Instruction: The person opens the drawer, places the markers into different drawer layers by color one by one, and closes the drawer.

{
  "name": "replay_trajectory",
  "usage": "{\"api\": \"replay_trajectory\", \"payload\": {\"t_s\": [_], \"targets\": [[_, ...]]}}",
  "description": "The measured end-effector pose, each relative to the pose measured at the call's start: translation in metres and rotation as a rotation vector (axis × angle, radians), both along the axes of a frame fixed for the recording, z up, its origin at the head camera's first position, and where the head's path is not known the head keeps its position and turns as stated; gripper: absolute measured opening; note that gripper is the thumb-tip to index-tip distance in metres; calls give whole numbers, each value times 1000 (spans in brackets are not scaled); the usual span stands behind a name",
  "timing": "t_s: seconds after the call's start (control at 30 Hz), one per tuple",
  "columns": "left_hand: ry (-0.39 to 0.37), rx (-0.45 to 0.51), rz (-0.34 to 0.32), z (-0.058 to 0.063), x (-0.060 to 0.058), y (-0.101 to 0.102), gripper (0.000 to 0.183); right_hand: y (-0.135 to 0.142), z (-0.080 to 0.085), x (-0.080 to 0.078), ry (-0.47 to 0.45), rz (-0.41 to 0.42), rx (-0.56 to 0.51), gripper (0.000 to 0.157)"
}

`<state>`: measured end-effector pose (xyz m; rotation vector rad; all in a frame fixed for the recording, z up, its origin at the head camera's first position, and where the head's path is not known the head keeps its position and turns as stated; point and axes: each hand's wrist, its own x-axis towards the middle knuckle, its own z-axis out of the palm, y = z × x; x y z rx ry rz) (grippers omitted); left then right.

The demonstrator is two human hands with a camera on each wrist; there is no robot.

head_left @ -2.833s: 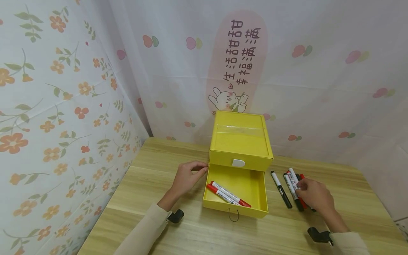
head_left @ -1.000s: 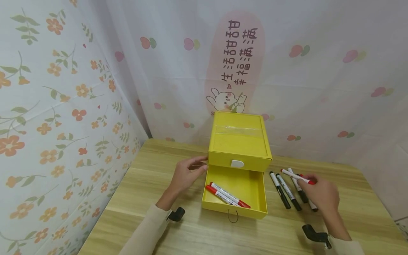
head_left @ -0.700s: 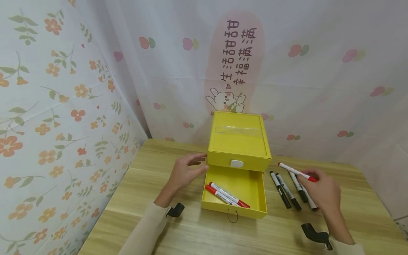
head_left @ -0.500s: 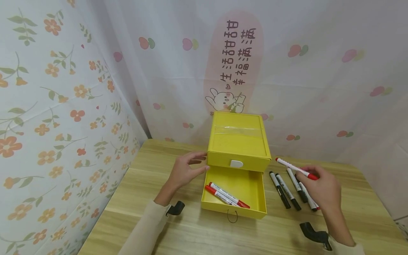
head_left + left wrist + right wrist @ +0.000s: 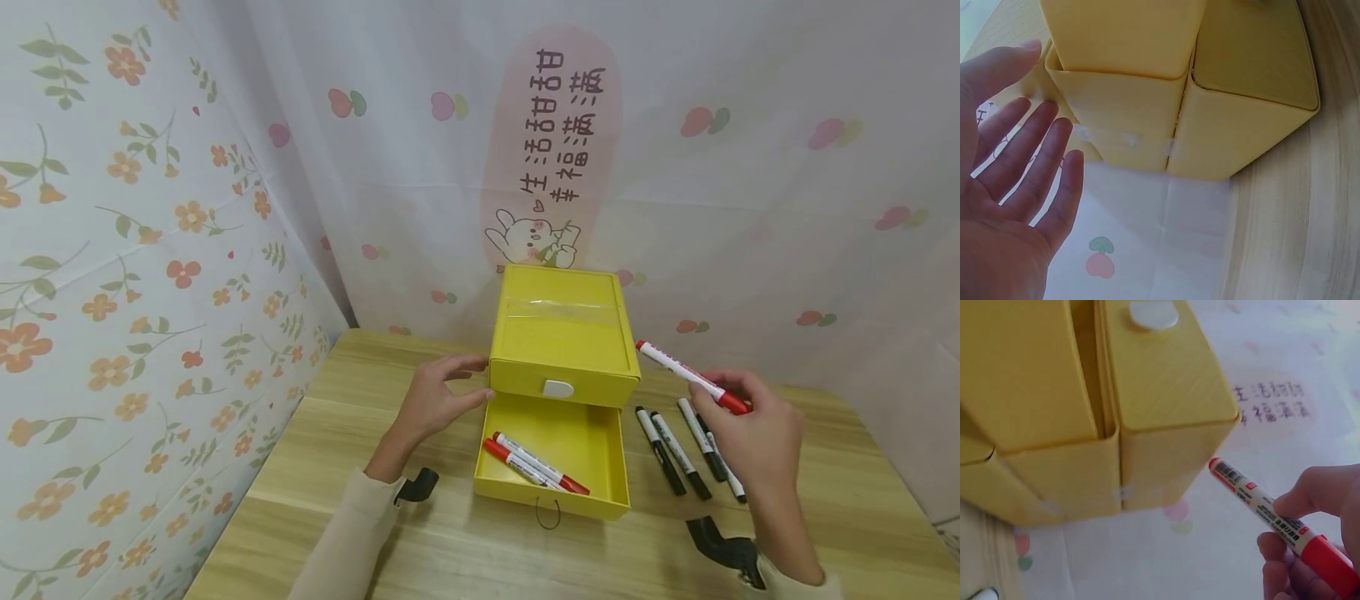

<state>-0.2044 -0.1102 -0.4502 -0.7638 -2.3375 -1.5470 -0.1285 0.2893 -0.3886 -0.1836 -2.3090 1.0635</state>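
Note:
My right hand (image 5: 757, 437) pinches a white marker with a red cap (image 5: 675, 365) between thumb and fingers, raised above the table to the right of the yellow drawer box (image 5: 567, 333). In the right wrist view, the marker's red tail end points towards the box's corner. The lower drawer (image 5: 588, 429) is pulled out and holds two red-capped markers (image 5: 551, 467), lying side by side. At the box's left side, my left hand (image 5: 435, 404) has its fingers spread and loosely bent, fingertips right by the wall. The left wrist view shows nothing in its palm (image 5: 1010, 250).
Several black-capped markers (image 5: 662, 454) lie on the wooden table (image 5: 420, 533) right of the drawer, partly under the right hand. The upper drawer, with a white tab (image 5: 558, 388), is closed. A printed curtain (image 5: 750, 208) hangs behind the box.
The right hand has picked a red-capped marker out of the group on the table and lifted it up and left towards the box. The left hand has stayed at the box's side, its fingers spreading slightly.

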Motion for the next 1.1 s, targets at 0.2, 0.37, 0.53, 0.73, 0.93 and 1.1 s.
{"api": "replay_trajectory", "payload": {"t_s": [0.2, 0.37, 0.53, 0.73, 0.93, 1.1], "targets": [[2, 2, 2, -2, -1, 1, 46, -15, 3, 6, 104, 51, -47, 17], [6, 1, 8, -4, -1, 1, 45, -30, 6, 9, 188, 166, -63, 21], [18, -1, 18, -6, 0, 0, 44, -42, 2, 9, 248, 282, -46, 27], [21, 3, 22, -6, 1, 1, 44, -54, 1, 9, 316, 415, 20, 34], [42, 3, 27, -4, -1, 0, 44, -64, 1, 7, 293, 514, 50, 33], [50, -3, 24, -4, -3, 0, 44, -70, -4, 3, 261, 577, 65, 34]]}}
